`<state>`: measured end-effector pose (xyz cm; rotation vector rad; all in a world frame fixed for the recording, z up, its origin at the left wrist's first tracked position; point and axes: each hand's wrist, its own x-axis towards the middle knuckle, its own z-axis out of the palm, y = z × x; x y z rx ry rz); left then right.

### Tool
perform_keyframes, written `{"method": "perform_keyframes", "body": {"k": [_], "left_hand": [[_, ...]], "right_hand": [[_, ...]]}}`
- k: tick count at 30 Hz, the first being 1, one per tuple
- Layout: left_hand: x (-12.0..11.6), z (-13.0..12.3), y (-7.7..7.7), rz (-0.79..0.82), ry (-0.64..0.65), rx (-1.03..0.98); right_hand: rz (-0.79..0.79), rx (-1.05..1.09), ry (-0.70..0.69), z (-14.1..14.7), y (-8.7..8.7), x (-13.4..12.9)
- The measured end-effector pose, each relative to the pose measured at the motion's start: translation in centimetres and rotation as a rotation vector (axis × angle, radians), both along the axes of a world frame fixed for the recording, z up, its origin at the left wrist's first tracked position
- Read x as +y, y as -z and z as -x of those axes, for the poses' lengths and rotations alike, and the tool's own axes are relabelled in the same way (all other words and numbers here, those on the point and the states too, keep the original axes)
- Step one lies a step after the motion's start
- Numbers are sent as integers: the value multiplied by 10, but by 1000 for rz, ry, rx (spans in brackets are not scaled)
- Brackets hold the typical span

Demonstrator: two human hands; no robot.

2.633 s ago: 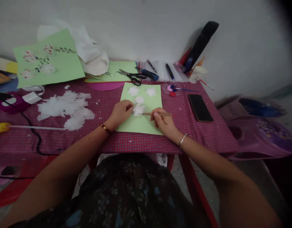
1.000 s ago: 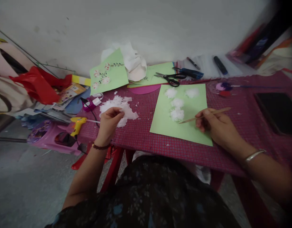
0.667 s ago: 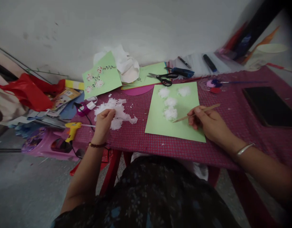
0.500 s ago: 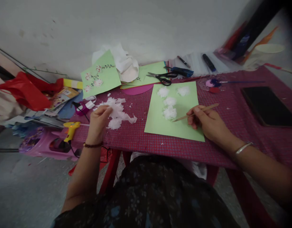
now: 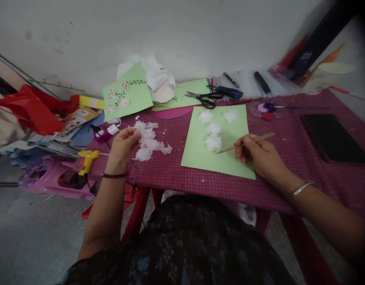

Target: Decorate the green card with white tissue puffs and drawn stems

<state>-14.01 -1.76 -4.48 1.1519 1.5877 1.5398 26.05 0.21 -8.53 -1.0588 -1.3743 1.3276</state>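
Note:
My right hand is closed around a thin wooden stick. The stick's pointed tip rests by the lowest of several white tissue-paper puffs on a light green sheet of card. Over the left side of the table, my left hand has its thumb and fingers pinched together. It is right beside a loose pile of torn white tissue paper. Whatever lies between those fingertips is too small to make out.
Scissors, a blue-black tool and a marker lie along the back. A green card with flowers leans at back left. A yellow glue gun sits at the left edge, and a dark tablet at right.
The view has shifted slightly. My left hand has turned a little beside the tissue pile, its fingers still pinched. The right hand and stick stay almost where they were on the green card.

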Motion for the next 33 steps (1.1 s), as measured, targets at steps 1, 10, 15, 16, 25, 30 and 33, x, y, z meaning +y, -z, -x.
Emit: {"method": "perform_keyframes", "body": {"k": [1, 10, 15, 16, 25, 30, 33], "left_hand": [[1, -1, 1, 11, -4, 13], [3, -1, -3, 8, 1, 277], [5, 2, -9, -151, -134, 552], [5, -1, -11, -164, -124, 478], [29, -93, -31, -27, 313, 57], [62, -139, -14, 74, 627, 4], [72, -145, 6, 123, 694, 14]], "right_hand": [[1, -1, -1, 0, 0, 0], [17, 1, -2, 0, 2, -1], [-17, 34, -9, -4, 2, 3], [-27, 52, -7, -6, 1, 4], [-115, 24, -131, 2, -8, 6], [-112, -19, -141, 3, 4, 1], [-114, -69, -162, 2, 7, 1]]}}
